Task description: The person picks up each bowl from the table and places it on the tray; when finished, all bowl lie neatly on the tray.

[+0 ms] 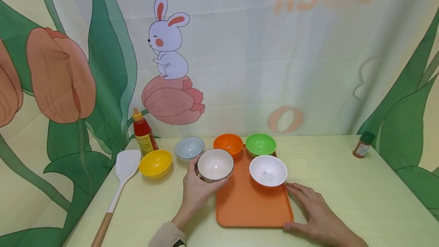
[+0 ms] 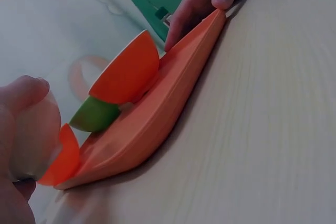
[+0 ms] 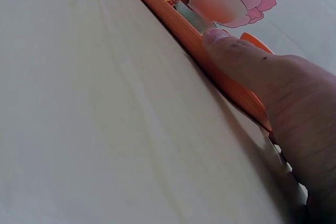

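Observation:
My left hand [image 1: 199,186] holds a cream-white bowl [image 1: 215,164] with a dark rim, fingers and thumb around its side. The bowl is raised at the left edge of the orange tray [image 1: 253,210]; the left wrist view shows it apart from the tabletop. With fingers extended, my right hand [image 1: 317,214] rests against the tray's right edge, its thumb at the near corner. On the tray stands a bowl white inside and orange outside [image 1: 268,170]. Behind it are a green bowl [image 1: 260,145] and an orange bowl [image 1: 228,145] at the tray's far end.
Left of the tray stand a pale blue bowl [image 1: 189,148] and a yellow bowl [image 1: 156,164]. A red sauce bottle [image 1: 144,134] is behind the yellow bowl. A white spatula [image 1: 120,190] lies at the far left. A small green-capped jar [image 1: 364,145] stands at the back right.

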### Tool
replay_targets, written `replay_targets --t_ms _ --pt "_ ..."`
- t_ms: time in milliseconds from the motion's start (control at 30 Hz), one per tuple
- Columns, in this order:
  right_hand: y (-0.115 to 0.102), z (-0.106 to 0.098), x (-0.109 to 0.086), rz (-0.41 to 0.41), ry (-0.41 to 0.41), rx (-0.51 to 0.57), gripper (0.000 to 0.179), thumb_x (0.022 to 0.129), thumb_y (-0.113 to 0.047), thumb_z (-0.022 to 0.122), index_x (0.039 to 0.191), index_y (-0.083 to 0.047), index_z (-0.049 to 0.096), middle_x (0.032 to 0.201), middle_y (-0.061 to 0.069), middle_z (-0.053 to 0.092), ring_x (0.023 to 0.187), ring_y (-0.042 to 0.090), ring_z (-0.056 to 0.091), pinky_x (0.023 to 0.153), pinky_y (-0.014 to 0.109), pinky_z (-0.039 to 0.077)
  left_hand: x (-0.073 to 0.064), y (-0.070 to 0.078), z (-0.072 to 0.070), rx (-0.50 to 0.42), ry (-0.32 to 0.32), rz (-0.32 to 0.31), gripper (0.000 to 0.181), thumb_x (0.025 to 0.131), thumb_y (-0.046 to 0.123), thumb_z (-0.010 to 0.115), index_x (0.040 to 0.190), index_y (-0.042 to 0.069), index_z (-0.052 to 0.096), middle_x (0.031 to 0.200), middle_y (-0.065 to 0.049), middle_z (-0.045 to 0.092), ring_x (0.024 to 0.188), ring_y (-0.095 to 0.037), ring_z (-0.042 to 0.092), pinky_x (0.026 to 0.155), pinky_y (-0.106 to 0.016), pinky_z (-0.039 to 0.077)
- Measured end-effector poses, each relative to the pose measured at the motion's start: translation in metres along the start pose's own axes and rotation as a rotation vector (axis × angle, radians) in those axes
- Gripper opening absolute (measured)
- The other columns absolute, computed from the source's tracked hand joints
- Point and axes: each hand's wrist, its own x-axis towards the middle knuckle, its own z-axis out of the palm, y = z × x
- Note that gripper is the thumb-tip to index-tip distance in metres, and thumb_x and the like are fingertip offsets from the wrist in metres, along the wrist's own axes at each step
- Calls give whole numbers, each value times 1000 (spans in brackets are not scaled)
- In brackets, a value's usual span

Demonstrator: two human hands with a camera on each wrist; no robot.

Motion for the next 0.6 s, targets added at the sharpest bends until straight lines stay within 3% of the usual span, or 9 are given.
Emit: replay_targets --t_ms 300,467,600 --pt "1 0 1 4 -2 1 112 79 -85 82 164 -17 55 167 4 53 151 36 50 117 67 43 3 -9 24 1 -35 19 116 63 35 112 159 13 50 154 -3 63 141 -28 62 120 -51 55" --pt "1 2 0 13 -20 4 113 79 -88 80 165 -19 54 167 4 52 151 37 50 118 69 43 0 -12 27 31 -43 21 116 63 37 112 158 14 51 153 -2 60 139 -28 61 120 -52 55" --pt "5 4 -1 -35 31 -2 111 79 -83 84 164 -19 55 166 2 53 151 32 49 117 60 41 0 -12 28 29 -72 22 115 63 39 112 159 19 51 153 1 59 140 -25 60 120 -50 54"
